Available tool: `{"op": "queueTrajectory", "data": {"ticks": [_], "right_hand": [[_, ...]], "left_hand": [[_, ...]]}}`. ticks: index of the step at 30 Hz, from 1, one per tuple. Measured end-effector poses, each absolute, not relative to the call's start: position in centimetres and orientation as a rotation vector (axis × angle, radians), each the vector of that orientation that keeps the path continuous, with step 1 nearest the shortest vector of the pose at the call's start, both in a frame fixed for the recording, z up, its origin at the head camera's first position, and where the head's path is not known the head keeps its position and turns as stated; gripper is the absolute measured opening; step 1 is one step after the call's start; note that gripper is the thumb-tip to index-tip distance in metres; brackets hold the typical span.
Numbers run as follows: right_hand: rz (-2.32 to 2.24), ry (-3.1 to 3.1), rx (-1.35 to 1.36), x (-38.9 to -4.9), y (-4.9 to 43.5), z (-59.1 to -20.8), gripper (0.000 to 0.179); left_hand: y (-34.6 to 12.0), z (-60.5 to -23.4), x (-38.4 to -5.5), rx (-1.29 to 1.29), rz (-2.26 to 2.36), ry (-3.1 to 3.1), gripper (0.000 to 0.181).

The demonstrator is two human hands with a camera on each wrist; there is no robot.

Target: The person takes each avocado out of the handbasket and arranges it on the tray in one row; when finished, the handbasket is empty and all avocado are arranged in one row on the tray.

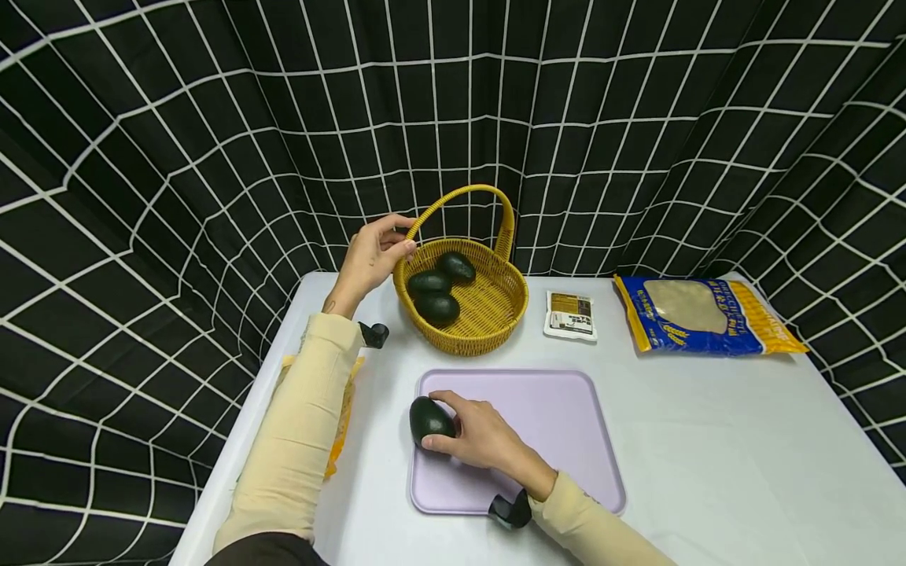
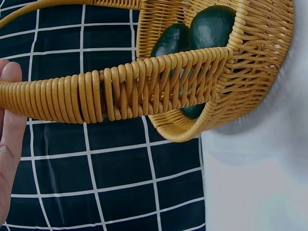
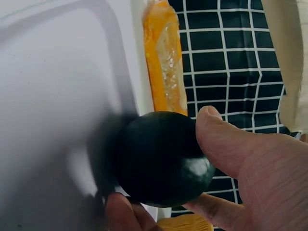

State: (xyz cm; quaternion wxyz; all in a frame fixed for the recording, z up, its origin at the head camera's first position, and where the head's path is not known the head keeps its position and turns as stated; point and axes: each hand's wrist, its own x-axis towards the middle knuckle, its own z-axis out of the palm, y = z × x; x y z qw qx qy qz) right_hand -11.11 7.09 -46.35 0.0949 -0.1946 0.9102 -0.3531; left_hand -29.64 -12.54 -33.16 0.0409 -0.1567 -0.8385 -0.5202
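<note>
My right hand [image 1: 488,436] grips a dark green avocado [image 1: 429,420] between thumb and fingers, over the left edge of a lilac tray [image 1: 552,417]. In the right wrist view the avocado [image 3: 163,159] has a smooth, glossy skin, and its shadow falls on the tray. My left hand [image 1: 371,255] pinches the handle of a yellow wicker basket [image 1: 474,346] on its left side. Fingers [image 2: 9,130] show at that handle [image 2: 62,101] in the left wrist view. Inside the basket, three more avocados [image 1: 437,309] lie grouped toward its left.
Right of the basket lies a small white and brown packet [image 1: 570,316]. A blue and yellow bag [image 1: 701,314] sits at the back right of the white table [image 1: 708,440]. An orange bag [image 1: 343,420] lies partly hidden under the left forearm. Black gridded cloth [image 1: 602,141] hangs behind.
</note>
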Motion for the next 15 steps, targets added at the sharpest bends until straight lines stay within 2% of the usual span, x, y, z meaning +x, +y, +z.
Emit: {"op": "queueTrajectory", "data": {"ticks": [7, 15], "right_hand": [[-0.997, 2.673, -0.557, -10.83, 6.95, -45.81, 0.076], [-0.973, 2.659, -0.513, -10.81, 6.89, -45.70, 0.078]], "left_hand": [[-12.50, -33.16, -29.62, -0.467, -1.581, -2.577, 0.034], [-12.47, -33.18, -29.63, -0.474, -1.585, -2.575, 0.034]]}}
